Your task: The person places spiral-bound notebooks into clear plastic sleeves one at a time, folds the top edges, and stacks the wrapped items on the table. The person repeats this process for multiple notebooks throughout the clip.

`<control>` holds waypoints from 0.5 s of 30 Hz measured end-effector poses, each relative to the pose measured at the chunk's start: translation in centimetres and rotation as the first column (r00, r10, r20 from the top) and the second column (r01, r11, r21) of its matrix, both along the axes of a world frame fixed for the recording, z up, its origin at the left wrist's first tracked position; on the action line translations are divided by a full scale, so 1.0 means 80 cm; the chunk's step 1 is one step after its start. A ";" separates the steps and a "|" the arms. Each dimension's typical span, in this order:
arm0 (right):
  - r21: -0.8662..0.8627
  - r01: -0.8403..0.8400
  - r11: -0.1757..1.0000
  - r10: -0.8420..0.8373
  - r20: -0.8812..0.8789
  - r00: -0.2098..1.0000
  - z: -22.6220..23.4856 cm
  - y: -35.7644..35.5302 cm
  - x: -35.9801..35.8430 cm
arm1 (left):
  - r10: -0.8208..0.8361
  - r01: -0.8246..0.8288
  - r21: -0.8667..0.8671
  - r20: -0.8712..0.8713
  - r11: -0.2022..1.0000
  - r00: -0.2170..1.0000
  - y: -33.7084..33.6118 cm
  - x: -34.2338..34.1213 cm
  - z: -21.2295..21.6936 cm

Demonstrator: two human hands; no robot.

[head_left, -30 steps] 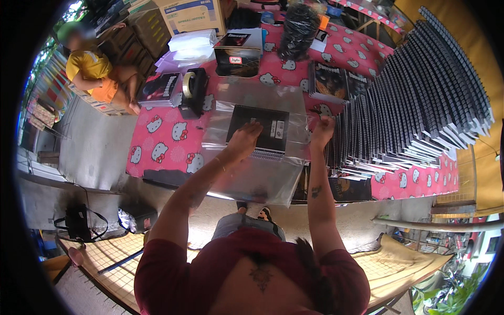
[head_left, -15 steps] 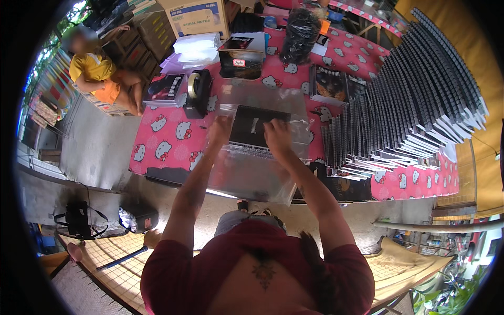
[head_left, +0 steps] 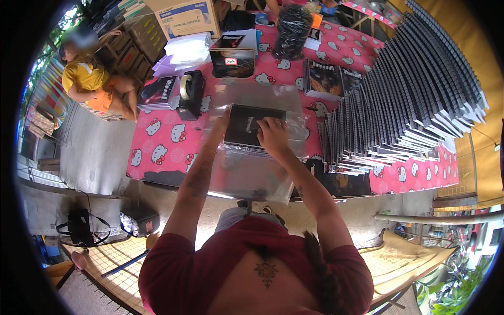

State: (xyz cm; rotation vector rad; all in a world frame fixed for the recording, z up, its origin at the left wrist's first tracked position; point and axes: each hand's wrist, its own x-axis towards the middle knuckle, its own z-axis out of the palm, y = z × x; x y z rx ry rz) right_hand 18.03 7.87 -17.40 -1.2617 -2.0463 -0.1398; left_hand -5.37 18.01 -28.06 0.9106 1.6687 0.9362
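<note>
Head view: right hand (head_left: 273,137) flat on black notebook (head_left: 251,126), left hand (head_left: 223,122) grip hidden by clear plastic bag (head_left: 252,173).

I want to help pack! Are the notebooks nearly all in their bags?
Not nearly. Both hands, left hand and right hand, are on one black notebook lying on clear plastic bags. A long row of spiral notebooks waits alongside. Whether any are already bagged, I cannot tell.

Notebook (head_left: 252,126) lies on a stack of plastic sleeves (head_left: 252,168) at the tabletop (head_left: 157,152) near edge. Tape dispenser (head_left: 190,93) is set to its left, fanned row of notebooks (head_left: 409,94) to its right. Cardboard box (head_left: 185,17) and wrapped bundle (head_left: 292,30) are placed behind.
</note>
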 end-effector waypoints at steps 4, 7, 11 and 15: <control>0.016 0.047 0.999 -0.047 0.005 0.999 -0.004 -0.002 0.013 | -0.225 0.245 -0.037 0.284 0.969 0.932 -0.037 0.020 0.097; 0.037 0.005 0.999 -0.004 -0.034 0.999 -0.004 0.000 0.005 | -0.149 0.149 0.015 -0.007 0.989 0.989 -0.036 0.005 0.095; -0.144 0.030 0.989 -0.045 -0.099 0.994 -0.013 0.024 0.018 | 0.169 0.433 0.672 -0.636 0.601 0.753 -0.080 0.072 0.172; -0.214 0.128 0.968 -0.168 -0.185 0.968 0.006 0.017 0.021 | -0.073 0.826 0.263 -0.937 0.498 0.342 -0.104 0.128 0.170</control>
